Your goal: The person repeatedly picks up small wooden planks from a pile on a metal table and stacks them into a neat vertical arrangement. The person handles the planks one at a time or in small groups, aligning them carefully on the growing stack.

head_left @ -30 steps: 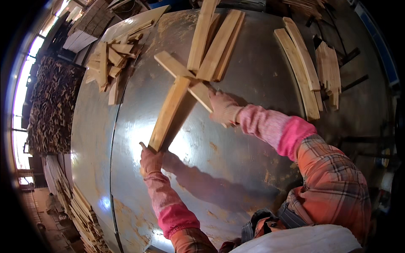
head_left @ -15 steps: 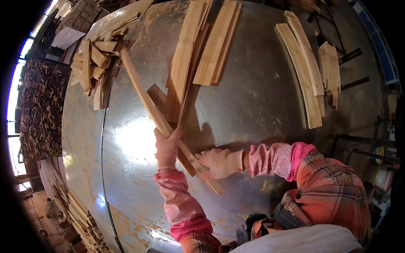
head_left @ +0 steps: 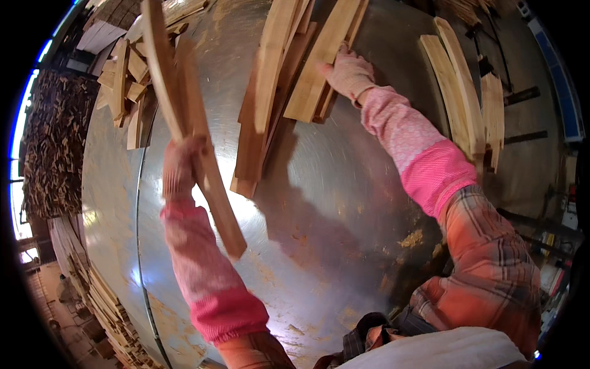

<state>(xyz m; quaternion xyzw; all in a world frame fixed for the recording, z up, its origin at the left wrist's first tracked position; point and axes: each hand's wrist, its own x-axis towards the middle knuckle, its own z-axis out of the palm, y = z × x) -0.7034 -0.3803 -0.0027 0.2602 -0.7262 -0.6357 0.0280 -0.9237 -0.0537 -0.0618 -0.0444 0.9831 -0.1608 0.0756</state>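
My left hand (head_left: 182, 163), in a knitted glove, is closed around two long wooden strips. One strip (head_left: 161, 67) rises toward the top edge; the other strip (head_left: 216, 190) slants down toward me, and both are blurred. Farther right, my gloved right hand (head_left: 351, 74) reaches over a pair of boards. Its thumb lies on the upper board (head_left: 310, 80) and the other fingers are spread near that board's right edge. Between the hands lies a stack of several boards (head_left: 275, 67), touched by neither hand.
A heap of short wood offcuts (head_left: 126, 83) lies at the far left of the metal table (head_left: 332, 258). Long boards (head_left: 452, 92) lie along the right side, near dark metal bars (head_left: 522, 96). Beyond the left edge stands a large stack of wood (head_left: 55, 141).
My left hand has lifted the two strips and carried them left, away from the stack. My right hand has let go of the strip and reached forward to the pair of boards.
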